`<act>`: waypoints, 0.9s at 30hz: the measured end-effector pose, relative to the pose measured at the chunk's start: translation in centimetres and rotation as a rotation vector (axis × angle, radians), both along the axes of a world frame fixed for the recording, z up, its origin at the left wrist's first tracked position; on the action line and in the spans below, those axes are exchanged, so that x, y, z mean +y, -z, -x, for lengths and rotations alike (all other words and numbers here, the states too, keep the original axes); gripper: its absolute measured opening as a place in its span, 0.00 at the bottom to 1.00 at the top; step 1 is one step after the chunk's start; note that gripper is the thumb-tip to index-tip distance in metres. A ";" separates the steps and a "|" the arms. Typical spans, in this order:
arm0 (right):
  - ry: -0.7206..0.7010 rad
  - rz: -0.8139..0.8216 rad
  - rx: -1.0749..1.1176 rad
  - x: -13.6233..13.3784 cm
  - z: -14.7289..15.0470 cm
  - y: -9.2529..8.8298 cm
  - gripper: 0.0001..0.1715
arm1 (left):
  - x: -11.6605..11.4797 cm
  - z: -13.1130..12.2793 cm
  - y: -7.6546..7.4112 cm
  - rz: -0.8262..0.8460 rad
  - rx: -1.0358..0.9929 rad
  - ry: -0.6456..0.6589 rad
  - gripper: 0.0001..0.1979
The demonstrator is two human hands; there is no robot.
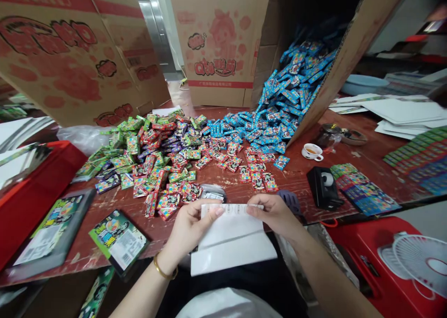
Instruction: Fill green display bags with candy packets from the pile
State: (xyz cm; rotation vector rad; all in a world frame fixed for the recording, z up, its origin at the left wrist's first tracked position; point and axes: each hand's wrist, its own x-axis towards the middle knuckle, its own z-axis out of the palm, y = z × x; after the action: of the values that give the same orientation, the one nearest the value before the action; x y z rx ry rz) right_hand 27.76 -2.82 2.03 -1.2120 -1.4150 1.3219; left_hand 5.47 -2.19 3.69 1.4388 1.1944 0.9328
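Both hands pinch the top edge of a white sticker sheet (232,253), which hangs over my lap near the table's front edge. My left hand (190,222) grips its upper left corner, thumb on top. At the upper right, my right hand (274,215) is closed on the same edge. A row of faint round printed marks runs between the thumbs, and the lower part of the sheet is creased or layered. Just beyond lie small red candy packets (171,200) and a clear-wrapped item (213,193), partly hidden by my left hand.
Mixed green, red and purple packets (153,143) are heaped mid-table. Blue packets (289,99) spill from a tipped carton (352,43). On the right are a cup (312,152), a tape dispenser (323,187), printed cards (363,187) and a fan (424,262); at left, a red bin (52,178).
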 end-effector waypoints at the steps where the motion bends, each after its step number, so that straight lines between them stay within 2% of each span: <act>1: 0.023 -0.014 0.006 0.1 0.2 -0.1 0.15 | 0.0 0.0 -0.1 -0.013 0.002 -0.006 0.13; 8: 0.143 -0.106 -0.057 0.4 1.1 -0.1 0.14 | 0.4 0.3 -0.2 -0.180 0.092 -0.062 0.13; 12: 0.157 -0.088 -0.048 0.3 1.1 0.0 0.18 | 0.3 0.0 -0.1 -0.156 0.069 -0.114 0.14; 17: 0.176 -0.083 -0.040 0.0 1.1 -0.1 0.26 | 0.2 0.0 -0.5 -0.155 0.089 -0.085 0.17; 20: 0.156 -0.073 -0.002 0.0 1.0 0.0 0.24 | 0.2 -0.1 -0.5 -0.110 0.041 -0.102 0.15; 23: 0.123 -0.064 0.082 -0.1 1.0 0.1 0.19 | 0.1 -0.6 -0.5 0.020 -0.064 -0.087 0.14; 27: 0.177 -0.085 0.188 -0.2 1.3 0.0 0.16 | -0.1 -1.4 -0.7 0.118 -0.211 -0.088 0.13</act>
State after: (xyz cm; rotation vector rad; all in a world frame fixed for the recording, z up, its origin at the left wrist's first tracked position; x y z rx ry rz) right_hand 26.43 -3.07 2.06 -1.0994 -1.1904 1.2073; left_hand 6.91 -2.27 4.40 1.1711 1.1424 1.0301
